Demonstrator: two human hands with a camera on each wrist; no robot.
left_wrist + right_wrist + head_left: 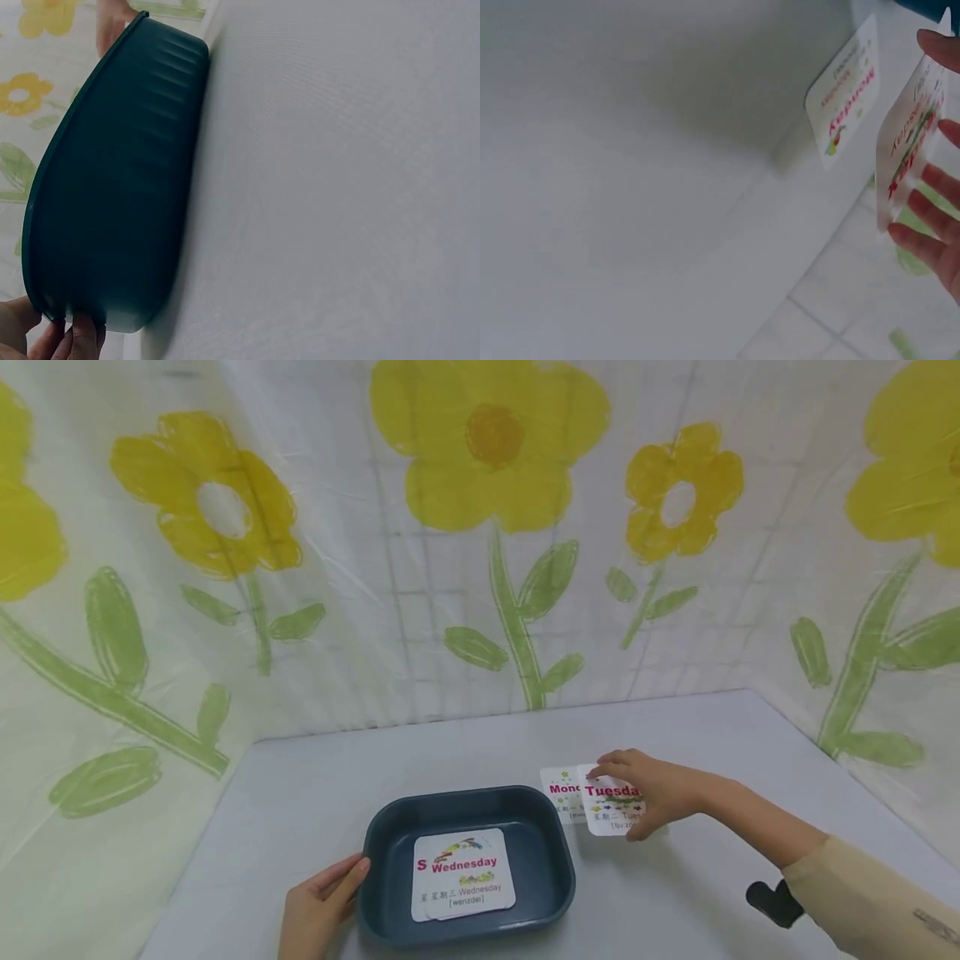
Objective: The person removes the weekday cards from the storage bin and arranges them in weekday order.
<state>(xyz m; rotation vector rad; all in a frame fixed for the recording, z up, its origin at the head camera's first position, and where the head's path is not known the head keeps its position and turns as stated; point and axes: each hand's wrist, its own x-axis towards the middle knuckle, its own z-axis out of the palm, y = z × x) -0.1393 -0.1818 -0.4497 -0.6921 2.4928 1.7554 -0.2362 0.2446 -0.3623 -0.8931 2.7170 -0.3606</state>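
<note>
Tuesday card (609,814) hangs above the table (697,902), tilted — tray (543,868) just to its L. L hand (322,897) grips tray's L rim; R hand (660,789), part-curled, pinches card edges, thumb (941,49) vs. fingers (915,242). Head view overlaps it w/ Monday card (559,787) — R-wrist view shows a gap.

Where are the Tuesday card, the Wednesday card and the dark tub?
Tuesday card (611,803): head view, on its printed front.
Wednesday card (471,875): head view, on its printed front.
Dark tub (538,870): head view, bare inside floor.
</note>
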